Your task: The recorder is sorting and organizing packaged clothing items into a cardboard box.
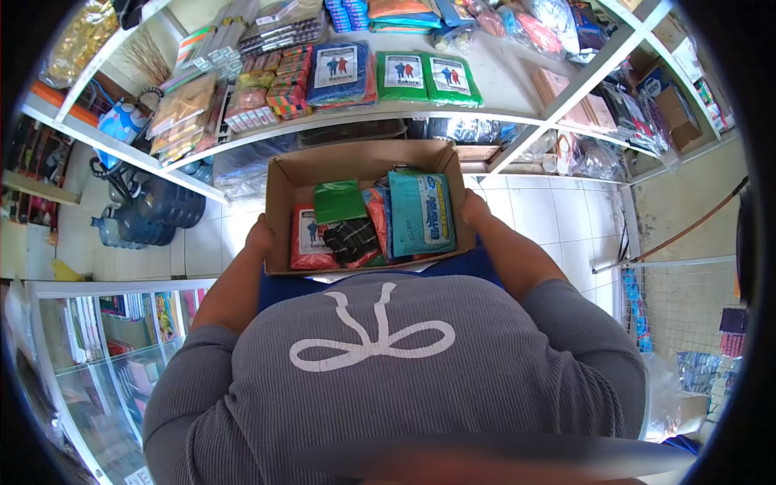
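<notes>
Between my two hands I hold an open cardboard box [279,194] in front of my body. My left hand [259,238] grips its left side and my right hand [475,208] its right side; the fingers are partly hidden by the box. Inside lie flat plastic packets: a green one [338,201], a red one [311,242] at the left and a light blue one [412,214] at the right. A black checked piece [352,239] sits between them, beside a salmon-coloured packet [377,210].
Ahead stands a white shelf [509,89] bearing blue packets [339,73], green packets [428,78] and small colourful packs [291,81]. Large water bottles [153,210] stand on the tiled floor [541,210] at the left. A glass display case [113,347] is at the near left, a wire rack [671,307] at the right.
</notes>
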`<state>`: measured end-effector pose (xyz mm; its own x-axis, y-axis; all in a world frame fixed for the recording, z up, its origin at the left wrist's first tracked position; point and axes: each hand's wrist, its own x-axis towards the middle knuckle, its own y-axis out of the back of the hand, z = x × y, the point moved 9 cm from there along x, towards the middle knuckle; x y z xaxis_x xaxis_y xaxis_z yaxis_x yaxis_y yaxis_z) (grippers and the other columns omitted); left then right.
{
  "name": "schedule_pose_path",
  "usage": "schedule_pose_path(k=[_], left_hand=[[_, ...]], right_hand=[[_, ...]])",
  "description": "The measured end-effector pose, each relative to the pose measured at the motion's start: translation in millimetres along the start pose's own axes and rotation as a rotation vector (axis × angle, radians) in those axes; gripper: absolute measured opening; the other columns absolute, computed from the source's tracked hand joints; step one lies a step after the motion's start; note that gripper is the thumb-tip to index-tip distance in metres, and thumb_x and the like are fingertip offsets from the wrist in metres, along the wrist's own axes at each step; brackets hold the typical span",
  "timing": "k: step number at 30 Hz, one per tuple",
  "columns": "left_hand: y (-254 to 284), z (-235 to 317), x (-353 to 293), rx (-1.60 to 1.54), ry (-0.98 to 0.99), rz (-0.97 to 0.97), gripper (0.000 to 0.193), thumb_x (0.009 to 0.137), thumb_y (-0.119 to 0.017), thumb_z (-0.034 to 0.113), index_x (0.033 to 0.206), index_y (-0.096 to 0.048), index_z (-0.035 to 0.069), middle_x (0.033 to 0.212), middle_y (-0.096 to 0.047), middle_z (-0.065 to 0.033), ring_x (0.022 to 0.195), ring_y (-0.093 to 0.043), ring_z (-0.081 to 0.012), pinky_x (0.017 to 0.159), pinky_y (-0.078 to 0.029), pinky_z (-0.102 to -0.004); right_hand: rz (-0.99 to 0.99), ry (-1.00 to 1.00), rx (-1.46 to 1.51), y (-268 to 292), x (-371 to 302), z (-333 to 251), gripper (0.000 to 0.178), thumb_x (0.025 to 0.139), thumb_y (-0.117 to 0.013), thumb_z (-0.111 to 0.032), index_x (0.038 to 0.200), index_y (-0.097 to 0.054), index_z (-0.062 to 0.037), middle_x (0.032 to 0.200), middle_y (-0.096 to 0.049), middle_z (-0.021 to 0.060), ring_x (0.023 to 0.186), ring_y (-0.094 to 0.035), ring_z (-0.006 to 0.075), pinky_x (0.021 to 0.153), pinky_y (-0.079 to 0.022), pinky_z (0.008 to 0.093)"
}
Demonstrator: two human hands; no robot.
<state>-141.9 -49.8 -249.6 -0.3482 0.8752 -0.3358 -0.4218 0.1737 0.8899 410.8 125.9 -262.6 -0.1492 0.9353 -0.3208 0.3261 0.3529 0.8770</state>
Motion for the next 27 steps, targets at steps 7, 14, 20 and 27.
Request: schedule_pose_path(k=[7, 14, 20, 27], left_hand=[[-35.9, -11.5, 36.0, 0.110, -0.143, -0.060, 0.035, 0.085, -0.052, 0.009, 0.118, -0.041, 0.002, 0.105, -0.062, -0.0267, 0.101, -0.061, -0.0402, 0.086, -0.049, -0.0452], [-14.3, -23.2, 7.7, -0.054, 0.083, -0.070, 0.043, 0.085, -0.049, 0.009, 0.126, -0.039, 0.002, 0.106, -0.062, -0.0279, 0.103, -0.060, -0.0407, 0.088, -0.048, -0.0462], [-5.3, -9.7, -5.9, -0.204, 0.150, -0.033, 0.058, 0.083, -0.054, 0.012, 0.136, -0.032, 0.007, 0.114, -0.060, -0.0252, 0.108, -0.057, -0.0405, 0.088, -0.048, -0.0469], [59.8, 82.2, -50.3, 0.173, -0.083, 0.352, 0.060, 0.077, -0.062, 0.015, 0.134, -0.041, 0.019, 0.137, -0.045, -0.0088, 0.125, -0.043, -0.0322, 0.101, -0.035, -0.0499]], right_hand=[[-0.094, -0.088, 0.006, -10.1, 8.0, 16.1, 0.042, 0.079, -0.056, -0.010, 0.118, -0.048, 0.0017, 0.106, -0.063, 0.0255, 0.102, -0.061, 0.0380, 0.087, -0.049, 0.0429], [-0.113, 0.136, -0.115, -0.6, -7.5, -24.6, 0.041, 0.082, -0.057, -0.014, 0.119, -0.046, -0.0007, 0.104, -0.063, 0.0263, 0.103, -0.060, 0.0392, 0.088, -0.048, 0.0443], [-0.121, -0.081, 0.124, -1.6, -8.2, -7.7, 0.059, 0.077, -0.063, -0.016, 0.131, -0.040, -0.0052, 0.128, -0.048, 0.0223, 0.110, -0.055, 0.0374, 0.092, -0.046, 0.0424], [0.146, 0.475, -0.126, 38.3, -34.1, -110.8, 0.059, 0.076, -0.067, -0.016, 0.130, -0.046, -0.0125, 0.137, -0.036, 0.0163, 0.120, -0.046, 0.0383, 0.098, -0.040, 0.0464]])
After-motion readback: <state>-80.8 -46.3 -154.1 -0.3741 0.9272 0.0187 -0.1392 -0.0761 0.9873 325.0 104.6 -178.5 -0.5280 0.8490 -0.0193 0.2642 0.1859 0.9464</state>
